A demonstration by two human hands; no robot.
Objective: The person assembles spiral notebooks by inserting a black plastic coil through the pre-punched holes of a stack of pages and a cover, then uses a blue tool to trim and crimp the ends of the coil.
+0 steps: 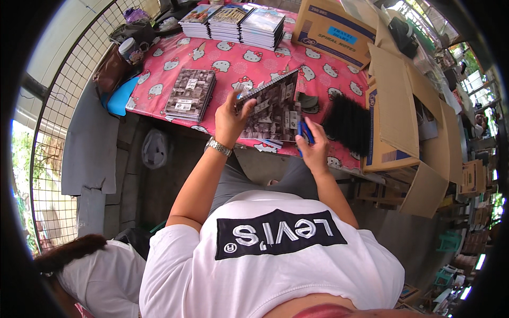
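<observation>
A spiral notebook (270,114) with a dark, greyish collage cover is tilted up over the table's front edge. My left hand (231,117) grips it by its spiral-bound upper left side, the thumb over the cover. At its lower right corner my right hand (315,147) is closed around a blue-handled hand tool (304,130), whose working end is mostly hidden. Left of my left hand lies a short stack of notebooks (191,95) with the same cover. Right of the held notebook is a pile of black spiral binding coils (346,124).
Three notebook stacks (230,24) stand at the back of the pink patterned table (164,53). Cardboard boxes (334,32) fill the back right, and an open box (395,127) stands at the right edge. A mug (129,50) and bags are far left. Another person (106,275) sits at lower left.
</observation>
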